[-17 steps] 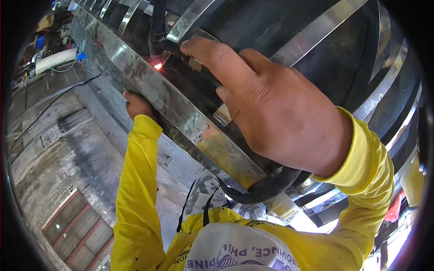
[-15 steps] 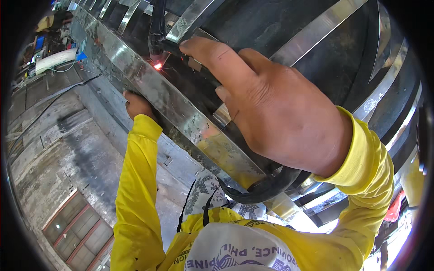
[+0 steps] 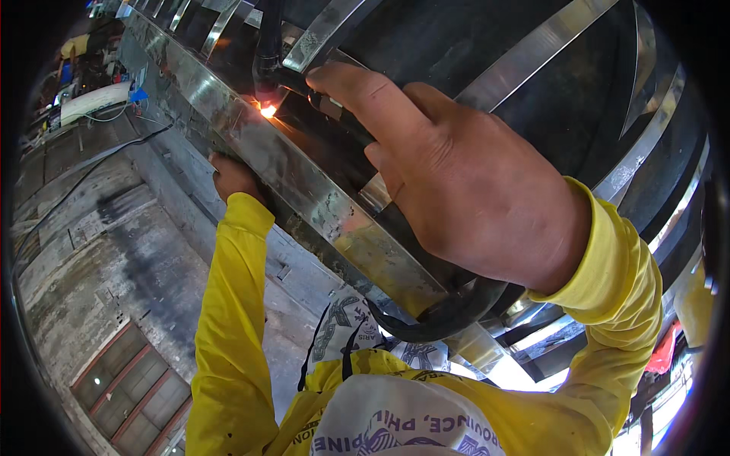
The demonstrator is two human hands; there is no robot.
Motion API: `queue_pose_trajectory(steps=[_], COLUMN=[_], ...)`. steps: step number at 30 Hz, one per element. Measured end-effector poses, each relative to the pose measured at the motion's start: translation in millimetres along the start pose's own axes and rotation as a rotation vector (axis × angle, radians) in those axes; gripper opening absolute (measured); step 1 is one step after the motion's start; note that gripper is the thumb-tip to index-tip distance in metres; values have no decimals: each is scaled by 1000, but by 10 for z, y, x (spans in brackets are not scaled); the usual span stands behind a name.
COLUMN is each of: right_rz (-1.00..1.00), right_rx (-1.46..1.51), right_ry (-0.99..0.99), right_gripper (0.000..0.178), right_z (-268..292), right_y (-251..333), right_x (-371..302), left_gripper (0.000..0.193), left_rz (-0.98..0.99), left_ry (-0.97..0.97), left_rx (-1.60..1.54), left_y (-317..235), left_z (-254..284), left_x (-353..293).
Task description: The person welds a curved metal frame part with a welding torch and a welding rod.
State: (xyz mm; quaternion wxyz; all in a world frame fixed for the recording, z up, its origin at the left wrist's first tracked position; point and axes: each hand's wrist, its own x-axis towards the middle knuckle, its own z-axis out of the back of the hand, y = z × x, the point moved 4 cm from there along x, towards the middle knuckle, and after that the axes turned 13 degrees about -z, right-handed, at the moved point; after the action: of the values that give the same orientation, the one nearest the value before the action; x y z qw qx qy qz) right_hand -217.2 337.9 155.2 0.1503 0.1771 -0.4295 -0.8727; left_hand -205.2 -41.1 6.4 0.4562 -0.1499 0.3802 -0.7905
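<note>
A black welding torch point(image 3: 266, 64) is held in my right hand point(image 3: 471, 182), its fingers closed around the handle with the index finger stretched along it. The torch's tip points down at a bright orange glow point(image 3: 267, 111) with sparks, at the inner edge of a long shiny metal bar point(image 3: 304, 186). My left hand point(image 3: 235, 179) grips the outer side of this bar, just below the glow; most of its fingers are hidden under the bar. From my right hand a thick black cable point(image 3: 456, 315) loops down toward my body.
Shiny metal strips point(image 3: 532, 61) cross a dark surface point(image 3: 426, 38) beyond the bar. At the left is a stained concrete floor point(image 3: 152, 251) with a thin black cable point(image 3: 99, 156) and a red-framed panel point(image 3: 129, 384). A red item point(image 3: 665, 348) lies at the right.
The glow at the torch tip is larger and more orange, with sparks spreading farther. The torch and my right hand have shifted very slightly; my left hand stays on the bar.
</note>
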Motion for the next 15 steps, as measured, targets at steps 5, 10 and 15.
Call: queue_pose_trajectory(steps=[5, 10, 15], right_rz=[36, 42, 216], right_rx=[72, 43, 45], right_ry=[-30, -29, -57], right_gripper=[70, 71, 73], right_z=[8, 11, 17], right_y=[130, 126, 65], right_x=[43, 44, 37], left_gripper=[93, 92, 92], left_rz=[-27, -19, -12], left_ry=[-47, -44, -34], left_rx=[-16, -43, -70], left_y=[-181, -164, -139], left_z=[281, 269, 212], left_x=[84, 74, 58])
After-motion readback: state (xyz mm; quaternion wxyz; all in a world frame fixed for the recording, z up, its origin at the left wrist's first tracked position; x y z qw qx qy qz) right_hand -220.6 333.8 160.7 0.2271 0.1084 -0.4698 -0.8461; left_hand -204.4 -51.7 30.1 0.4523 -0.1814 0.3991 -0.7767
